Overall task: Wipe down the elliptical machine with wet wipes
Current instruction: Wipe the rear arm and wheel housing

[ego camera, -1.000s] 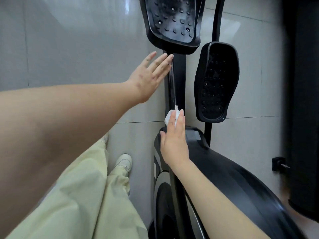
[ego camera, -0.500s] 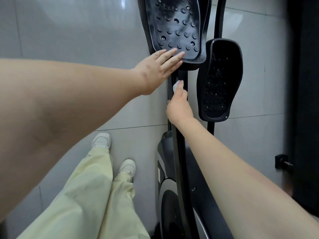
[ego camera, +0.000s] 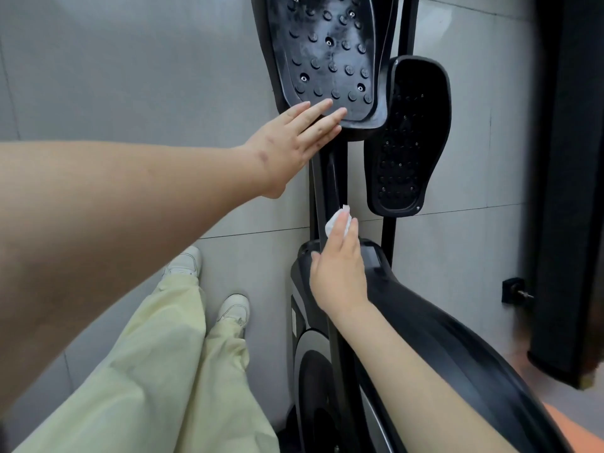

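Wet wipe (ego camera: 335,222): small white bunched wad, pressed on the black bar (ego camera: 330,178) of the elliptical machine (ego camera: 441,338), at the bar's near end just above the front edge of the housing. A corner of the wipe sticks out past the fingertips toward the pedals. The bar's long axis runs away from the person, from the housing to the near pedal (ego camera: 327,53).

Right hand (ego camera: 340,273): fingers straight and together, flat on top of the wipe and pointing along the bar; thumb out to the left on the housing edge. It presses the wipe rather than gripping it.

Left hand (ego camera: 294,142): flat and spread, holding nothing, fingertips touching the lower rim of the near pedal.

Near pedal: studded, long axis parallel to the bar. Second pedal (ego camera: 408,135) sits just beside it to the right, lower, with the same orientation.

Housing: glossy black, with a small grey panel (ego camera: 371,256) on top and a white label (ego camera: 294,322) on its side; the writing is too small to read.

Grey tiled floor (ego camera: 130,76) carries the machine. Left of the machine are pale green trousers (ego camera: 163,371) and white shoes (ego camera: 233,307). A dark upright object (ego camera: 568,191) stands at the right edge, with a small black fitting (ego camera: 513,291) beside it.
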